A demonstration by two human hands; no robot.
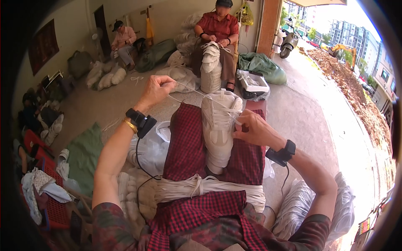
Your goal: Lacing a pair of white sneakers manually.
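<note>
A white lace-up shoe upper (218, 121) stands between my knees, its tongue end pointing away from me, with more pale uppers stacked under it. My left hand (158, 90) is raised beyond my left knee, its fingers pinched on a white shoelace (190, 88). That lace stretches taut from it to the upper's eyelets. Beside the upper's right edge, my right hand (254, 129) has its fingers closed around lace near the eyelets; its fingertips are partly hidden. Across my lap lies a thick bundle of white laces (176, 190) over a red-and-black checked apron (184, 142).
Opposite me a seated person (217, 27) works laces on another stack of uppers (210, 69). A second person (123, 39) sits farther left. Plastic-wrapped bundles (293, 205) lie at my right, a red crate (52, 201) and green cloth (86, 157) at my left.
</note>
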